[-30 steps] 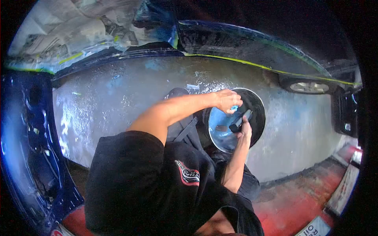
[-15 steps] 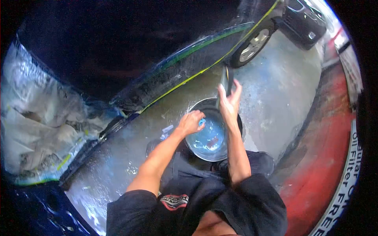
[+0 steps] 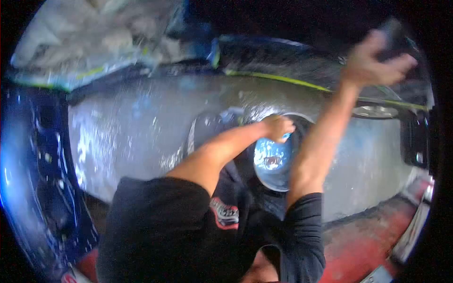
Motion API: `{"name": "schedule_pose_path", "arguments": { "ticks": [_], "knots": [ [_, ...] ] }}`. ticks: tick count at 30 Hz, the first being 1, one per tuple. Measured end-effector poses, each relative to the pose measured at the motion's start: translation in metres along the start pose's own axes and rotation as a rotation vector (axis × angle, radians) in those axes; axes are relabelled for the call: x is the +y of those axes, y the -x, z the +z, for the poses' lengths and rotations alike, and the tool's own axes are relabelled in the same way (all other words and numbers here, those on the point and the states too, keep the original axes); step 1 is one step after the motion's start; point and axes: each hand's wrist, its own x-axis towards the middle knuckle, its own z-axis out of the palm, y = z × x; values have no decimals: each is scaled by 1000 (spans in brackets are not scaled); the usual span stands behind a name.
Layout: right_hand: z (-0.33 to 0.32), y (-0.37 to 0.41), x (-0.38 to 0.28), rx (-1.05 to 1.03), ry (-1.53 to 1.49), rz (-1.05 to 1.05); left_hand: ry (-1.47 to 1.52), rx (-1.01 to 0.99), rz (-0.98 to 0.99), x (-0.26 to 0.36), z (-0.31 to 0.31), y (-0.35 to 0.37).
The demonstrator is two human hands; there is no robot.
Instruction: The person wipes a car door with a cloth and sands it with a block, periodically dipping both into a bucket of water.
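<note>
My left hand is closed over the near-left rim of a round bucket. A bit of a small blue thing shows between its fingers; its kind is hard to make out. Bluish water with bright reflections stands in the bucket. Up at the right, my right hand is smeared by motion and raised in front of the dark car panel. Its thumb and fingers are around a dark flat pad, which is blurred.
Yellow-green tape runs along the panel's lower edge. Crumpled covering sheet hangs at the upper left. A glossy blue car part stands at the left. The grey floor looks wet. A red strip lies at the lower right.
My right hand has risen from beside the bucket to the upper right with the flat pad. The view has turned. My left hand stays at the bucket with the blue thing.
</note>
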Motion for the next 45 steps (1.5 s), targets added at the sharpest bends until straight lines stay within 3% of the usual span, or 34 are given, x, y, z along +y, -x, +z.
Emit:
{"name": "schedule_pose_path", "arguments": {
  "ticks": [1, 2, 5, 11, 16, 24, 32, 36, 38, 39, 40, 41, 42, 44, 45],
  "knots": [
    [5, -1, 12, -10, -29, 34, -17, -51, -34, 0, -5, -1],
    [11, -4, 20, -26, -49, 64, -39, 38, 9, -9, 2, 0],
    [13, -15, 43, -15, -67, 101, -11, -70, -56, 2, -18, -5],
    [16, 6, 40, -44, -72, 123, -6, 20, 16, 0, -11, -1],
    [19, -14, 68, -60, -77, 126, 24, -67, -13, -3, -17, -5],
    [15, 7, 53, -55, -53, 103, -24, -58, 11, -2, -8, -2],
    [12, -41, 83, -18, -33, 92, -33, -20, 110, -5, -11, -4],
    [12, -2, 59, -12, 1, 92, -60, -104, 93, -7, -2, -5],
    [16, -1, 58, -1, 3, 102, -72, 34, 138, -10, 2, 3],
    [14, -12, 68, -22, 1, 119, -68, 93, 176, -10, 3, 7],
    [9, -36, 83, -70, -50, 187, -81, -32, 132, -8, 1, 1],
    [7, -61, 99, -74, 24, 177, -120, 128, 169, -15, 16, 3],
    [6, -89, 109, -65, 104, 167, -59, -46, 91, -10, -1, -6],
    [1, -117, 107, -73, 377, 211, -46, -55, 119, -11, -9, -8],
    [-21, -130, 32, -219, 376, 537, -62, -57, 117, -5, -15, -8]
  ]
}}
